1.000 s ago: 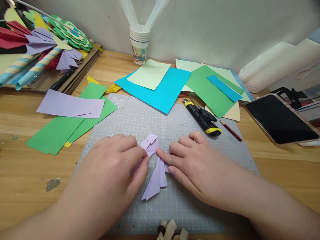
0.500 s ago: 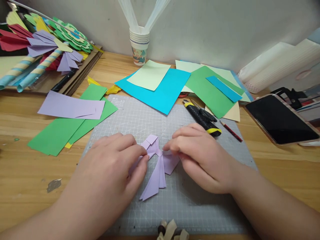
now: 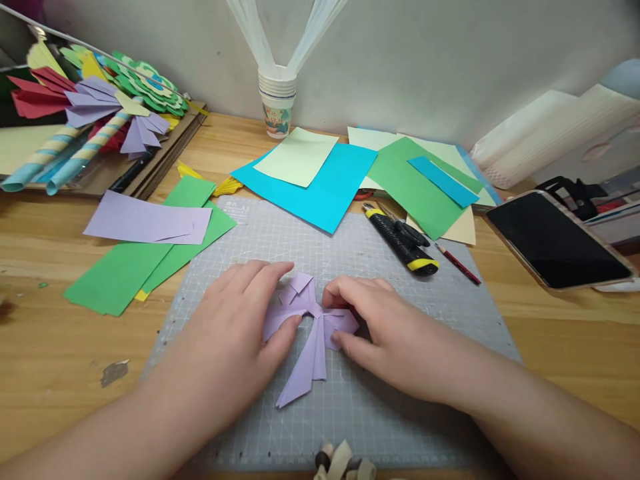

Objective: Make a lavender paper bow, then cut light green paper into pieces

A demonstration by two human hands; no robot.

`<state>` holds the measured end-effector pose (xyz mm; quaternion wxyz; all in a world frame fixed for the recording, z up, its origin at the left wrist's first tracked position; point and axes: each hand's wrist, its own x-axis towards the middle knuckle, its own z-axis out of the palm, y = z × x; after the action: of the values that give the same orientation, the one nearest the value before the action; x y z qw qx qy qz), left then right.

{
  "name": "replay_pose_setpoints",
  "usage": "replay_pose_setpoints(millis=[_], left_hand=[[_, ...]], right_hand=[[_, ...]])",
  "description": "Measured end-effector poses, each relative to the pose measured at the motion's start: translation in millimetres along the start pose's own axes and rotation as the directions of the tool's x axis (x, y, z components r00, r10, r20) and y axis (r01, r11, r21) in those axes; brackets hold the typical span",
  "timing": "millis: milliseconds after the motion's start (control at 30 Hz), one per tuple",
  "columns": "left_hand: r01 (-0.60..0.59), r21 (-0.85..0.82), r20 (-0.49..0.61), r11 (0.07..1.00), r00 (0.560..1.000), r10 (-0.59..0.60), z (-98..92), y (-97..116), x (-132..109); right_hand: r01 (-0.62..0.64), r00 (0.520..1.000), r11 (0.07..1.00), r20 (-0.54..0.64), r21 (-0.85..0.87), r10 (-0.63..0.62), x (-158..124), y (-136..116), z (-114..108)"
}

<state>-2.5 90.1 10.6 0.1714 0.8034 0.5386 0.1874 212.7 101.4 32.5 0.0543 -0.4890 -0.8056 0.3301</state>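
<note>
Partly open, left hand [image 3: 245, 313] and right hand [image 3: 375, 323], touching folded purple paper [image 3: 305, 363]

1. A plain, grey-white wall [image 3: 420, 67] runs across the back, with a few small dark marks on it.
2. Against it stands a table [image 3: 565, 340] of light, yellowish-brown wood, its grain running mostly from side to side.
3. A worn greyish patch [image 3: 115, 373] and a tiny green speck [image 3: 43, 285] mark the tabletop at left.
4. The light is soft; the wall darkens toward the upper right corner.
</note>
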Motion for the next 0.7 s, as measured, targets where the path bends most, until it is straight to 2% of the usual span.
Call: replay_pose_setpoints(millis=[100, 200, 333, 400, 433, 500, 567, 600, 633, 667, 700], left_hand=[[0.100, -0.120, 0.028, 0.988, 0.995, -0.097, 0.1, 0.5, 3.0], [0.213, -0.280, 0.078, 0.936, 0.977, -0.199, -2.8, 1.2, 7.4], [0.310, -0.529, 0.170, 0.790, 0.951, -0.259, -9.8, 2.5, 14.4], [0.330, -0.612, 0.211, 0.718, 0.944, -0.254, -14.1, 3.8, 16.5], [0.321, -0.624, 0.202, 0.712, 0.947, -0.250, -16.3, 4.7, 16.6], [0.253, -0.582, 0.089, 0.773, 0.964, -0.249, -21.0, 6.8, 14.3], [0.134, -0.469, -0.140, 0.873, 0.965, -0.223, -25.5, 9.4, 8.9], [0.071, -0.389, -0.255, 0.918, 0.950, -0.181, -27.4, 10.7, 5.3], [0.008, -0.300, -0.340, 0.954, 0.933, -0.115, -29.1, 11.8, 1.4], [-0.052, -0.210, -0.390, 0.976, 0.920, -0.035, -30.2, 12.7, -2.5], [-0.110, -0.126, -0.408, 0.986, 0.912, 0.050, -30.8, 13.4, -6.2]], right_hand=[[-0.035, 0.999, 0.992, 0.010, 0.118, 0.034, 0.0, -0.4, -0.6], [-0.005, 1.000, 0.962, -0.028, 0.275, 0.013, 2.1, -0.5, -1.9], [0.076, 0.987, 0.890, -0.160, 0.449, -0.003, 7.3, 1.3, -1.3], [0.131, 0.972, 0.869, -0.234, 0.476, -0.018, 8.5, 2.7, -0.1], [0.165, 0.957, 0.866, -0.290, 0.473, -0.024, 8.1, 3.0, 0.5], [0.230, 0.882, 0.873, -0.471, 0.429, -0.001, 5.0, 1.2, 1.1], [0.274, 0.775, 0.875, -0.631, 0.400, 0.046, -0.3, -4.3, 1.3], [0.288, 0.770, 0.852, -0.634, 0.437, 0.065, -3.1, -8.3, 1.7], [0.281, 0.830, 0.806, -0.554, 0.522, 0.069, -5.6, -12.7, 2.5], [0.237, 0.912, 0.732, -0.405, 0.639, 0.059, -7.3, -17.2, 3.8], [0.132, 0.972, 0.633, -0.226, 0.763, 0.069, -8.2, -21.3, 5.7]])
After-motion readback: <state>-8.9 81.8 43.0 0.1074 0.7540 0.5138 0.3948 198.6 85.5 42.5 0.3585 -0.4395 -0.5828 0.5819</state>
